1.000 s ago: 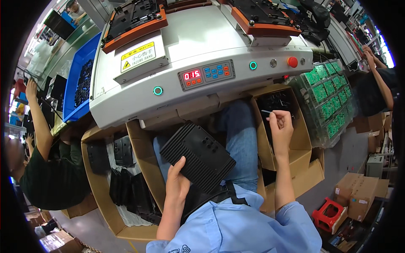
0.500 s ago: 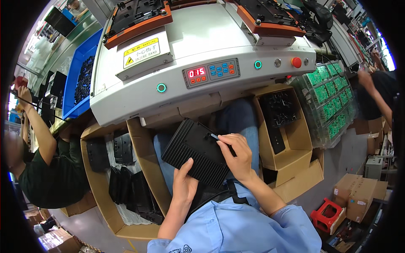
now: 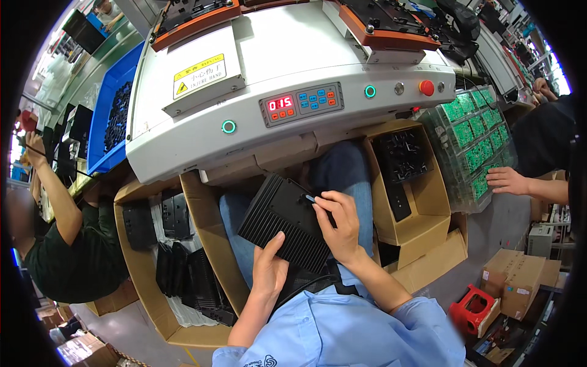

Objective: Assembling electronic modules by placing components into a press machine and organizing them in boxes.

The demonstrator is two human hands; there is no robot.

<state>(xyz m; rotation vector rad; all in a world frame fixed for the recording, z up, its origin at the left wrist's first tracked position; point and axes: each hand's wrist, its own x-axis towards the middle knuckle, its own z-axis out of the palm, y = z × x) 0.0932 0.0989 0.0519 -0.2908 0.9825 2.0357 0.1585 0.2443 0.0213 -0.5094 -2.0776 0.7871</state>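
- Nearest me, the seated person's left hand (image 3: 269, 269) is half closed on the lower edge of a black ribbed housing (image 3: 282, 220), thumb on top, fingers hidden beneath.
- The housing sits slanted above the lap, between two open cartons.
- The right hand (image 3: 340, 223) pinches a slim bluish piece (image 3: 310, 199) between thumb and fingertips, its end at the housing's smooth part.
- Left carton (image 3: 211, 241): black panels and ribbed parts.
- Right carton (image 3: 428, 229): small black pieces (image 3: 403, 153).
- Beyond the knees stands a white machine (image 3: 177, 150) with a lit control panel (image 3: 302, 104).
- Right of it, a co-worker's hand (image 3: 507, 181) is beside clear trays of green circuit boards (image 3: 477, 131).
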